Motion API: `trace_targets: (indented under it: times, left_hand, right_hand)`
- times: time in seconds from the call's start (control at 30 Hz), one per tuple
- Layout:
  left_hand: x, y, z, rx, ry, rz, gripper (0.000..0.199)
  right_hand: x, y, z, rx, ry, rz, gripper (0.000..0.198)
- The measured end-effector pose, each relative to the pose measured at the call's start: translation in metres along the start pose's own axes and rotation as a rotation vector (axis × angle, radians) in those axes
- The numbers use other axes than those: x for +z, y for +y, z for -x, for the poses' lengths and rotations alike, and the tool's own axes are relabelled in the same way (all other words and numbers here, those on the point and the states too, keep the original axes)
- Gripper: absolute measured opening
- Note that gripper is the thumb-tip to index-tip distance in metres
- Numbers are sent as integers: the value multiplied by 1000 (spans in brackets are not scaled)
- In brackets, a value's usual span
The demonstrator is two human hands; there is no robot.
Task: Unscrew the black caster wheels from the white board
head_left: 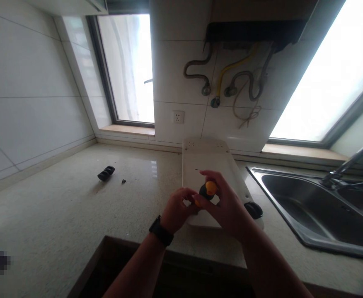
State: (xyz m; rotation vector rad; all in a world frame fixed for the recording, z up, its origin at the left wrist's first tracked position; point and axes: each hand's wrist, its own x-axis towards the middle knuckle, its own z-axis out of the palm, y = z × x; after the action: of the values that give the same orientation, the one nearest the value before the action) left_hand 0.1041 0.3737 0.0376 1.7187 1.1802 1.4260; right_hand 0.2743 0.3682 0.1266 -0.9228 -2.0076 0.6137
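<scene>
A yellow-and-black screwdriver [206, 190] is gripped in my right hand [223, 198], its rounded yellow end facing me. Pinched fingers of my left hand [180, 207] meet the lower yellow part of its handle; the tip is hidden. Both hands are over a long white panel-like unit [197, 159], which lies on the worktop. One black handle-like piece [253, 210] sits at the unit's right front corner. A similar black piece [106, 174] lies loose to the left, with tiny dark screws [123, 181] beside it.
A steel sink [299, 194] with a tap [329, 178] is set into the worktop [69, 211] on the right. Below the front edge is a dark opening [107, 269]. Pipes [220, 78] and a socket [178, 116] are on the tiled wall.
</scene>
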Motion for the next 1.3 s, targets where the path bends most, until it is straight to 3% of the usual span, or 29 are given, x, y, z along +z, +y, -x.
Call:
trace_targets:
  times: [0.17, 0.33, 0.53, 0.7, 1.03, 1.17, 1.3]
  left_hand:
    - [-10, -6, 0, 8, -65, -58, 29]
    - [-19, -9, 3, 28, -230, -61, 12]
    - [-14, -11, 5, -2, -150, -102, 6]
    - [-10, -16, 2, -4, -119, -128, 15]
    - [-9, -19, -2, 19, -101, -143, 33]
    - [-17, -17, 0, 27, -116, -114, 26]
    - [-21, -22, 5, 18, -125, -56, 18]
  right_hand:
    - [-2, 2, 2, -14, -13, -167, 52]
    - [-1, 1, 4, -111, -86, -235, 58]
    - [0, 4, 6, -78, -46, -93, 64]
    - [-2, 2, 7, -74, -36, 3, 58]
    - [-2, 13, 8, 2, 89, -85, 57]
    - [-4, 12, 7, -48, 65, -144, 47]
    - [-3, 12, 7, -58, 28, -217, 50]
